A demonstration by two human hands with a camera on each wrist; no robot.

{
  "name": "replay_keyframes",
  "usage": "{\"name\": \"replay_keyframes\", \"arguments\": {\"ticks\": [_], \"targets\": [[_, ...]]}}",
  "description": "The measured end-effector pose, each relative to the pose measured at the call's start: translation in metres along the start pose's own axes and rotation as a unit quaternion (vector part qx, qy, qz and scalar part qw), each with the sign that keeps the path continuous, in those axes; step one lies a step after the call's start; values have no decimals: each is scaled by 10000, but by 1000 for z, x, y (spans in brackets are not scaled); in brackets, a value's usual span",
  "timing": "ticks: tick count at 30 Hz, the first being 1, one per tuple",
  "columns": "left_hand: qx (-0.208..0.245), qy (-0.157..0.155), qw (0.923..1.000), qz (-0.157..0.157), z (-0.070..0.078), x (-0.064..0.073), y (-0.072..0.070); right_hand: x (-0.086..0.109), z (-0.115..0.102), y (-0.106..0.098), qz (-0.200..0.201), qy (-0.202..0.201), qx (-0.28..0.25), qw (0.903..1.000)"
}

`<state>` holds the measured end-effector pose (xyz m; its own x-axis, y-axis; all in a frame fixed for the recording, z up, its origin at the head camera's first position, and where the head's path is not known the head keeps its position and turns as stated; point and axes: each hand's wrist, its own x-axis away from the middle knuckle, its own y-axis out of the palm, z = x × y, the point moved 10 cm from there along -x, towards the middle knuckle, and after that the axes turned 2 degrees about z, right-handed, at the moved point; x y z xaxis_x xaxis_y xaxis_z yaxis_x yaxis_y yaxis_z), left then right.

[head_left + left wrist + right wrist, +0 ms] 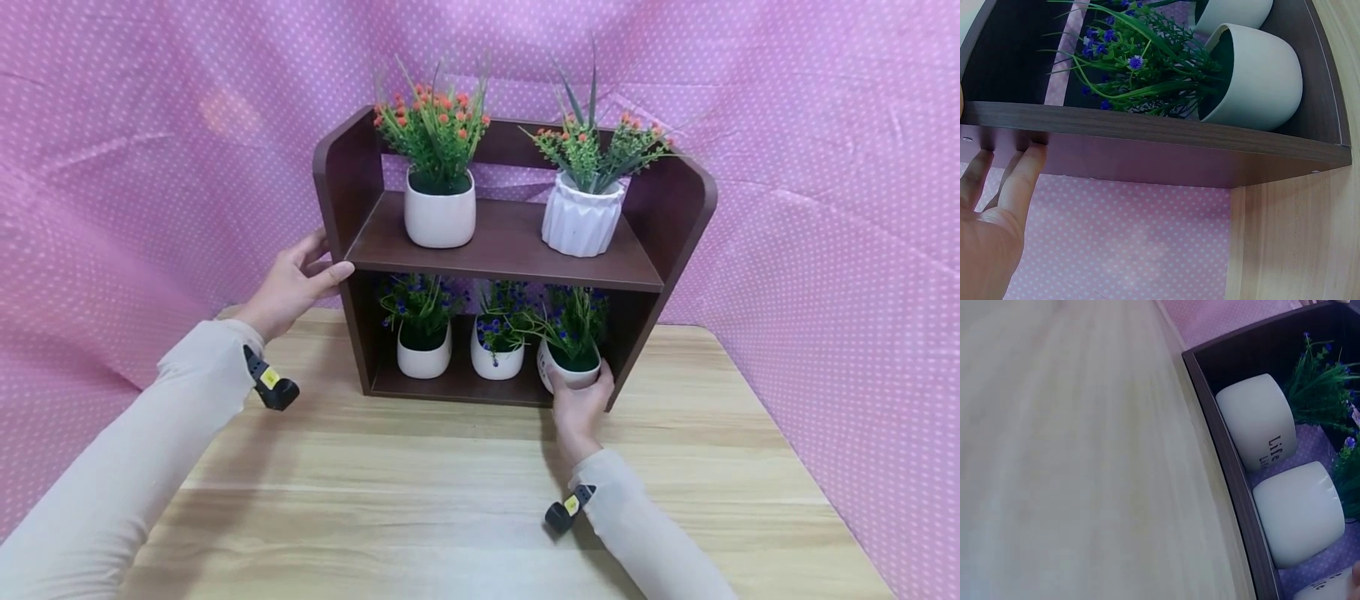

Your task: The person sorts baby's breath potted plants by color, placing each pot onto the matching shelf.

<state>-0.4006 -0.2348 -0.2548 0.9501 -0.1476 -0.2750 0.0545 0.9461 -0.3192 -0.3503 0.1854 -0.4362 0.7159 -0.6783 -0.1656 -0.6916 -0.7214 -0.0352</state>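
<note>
A dark brown two-tier shelf (pixel 495 250) stands on the wooden table. My left hand (pixel 288 283) touches its left side panel, the thumb near the front edge of the middle board; in the left wrist view fingertips (pixel 1032 153) press the panel's outer face. My right hand (pixel 581 408) grips a white pot with blue flowers (pixel 573 371) at the lower tier's right end, fingers and thumb on either side of it. Beside it on the lower tier are a middle white pot (pixel 497 354) and a left white pot (pixel 425 354), both with blue flowers.
On the upper tier stand a smooth white pot with orange flowers (pixel 440 212) and a ribbed white pot with orange flowers (pixel 582 218). Pink dotted cloth (pixel 150 150) hangs behind and at both sides. The wooden table (pixel 420 500) extends in front of the shelf.
</note>
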Motion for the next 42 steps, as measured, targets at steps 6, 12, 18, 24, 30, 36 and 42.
{"name": "replay_keyframes", "arguments": {"ticks": [6,12,18,24,30,36,42], "targets": [[30,-26,10000,-25,0,2,-1,-7,0,7,346,-192,141,9991],[100,-12,9999,-15,-1,3,0,-9,2,9,498,-260,429,9975],[124,57,9999,-6,1,2,-1,-5,4,11,108,-116,539,9984],[160,77,9998,-15,3,2,-2,0,7,8,-180,-92,427,9989],[94,96,9999,-18,6,1,0,-2,14,6,-257,247,-155,9992],[-24,46,10000,-48,5,0,2,-5,16,7,-296,432,-358,9980],[-43,25,9999,-87,2,-1,4,-7,18,8,-345,452,-261,9980]]}}
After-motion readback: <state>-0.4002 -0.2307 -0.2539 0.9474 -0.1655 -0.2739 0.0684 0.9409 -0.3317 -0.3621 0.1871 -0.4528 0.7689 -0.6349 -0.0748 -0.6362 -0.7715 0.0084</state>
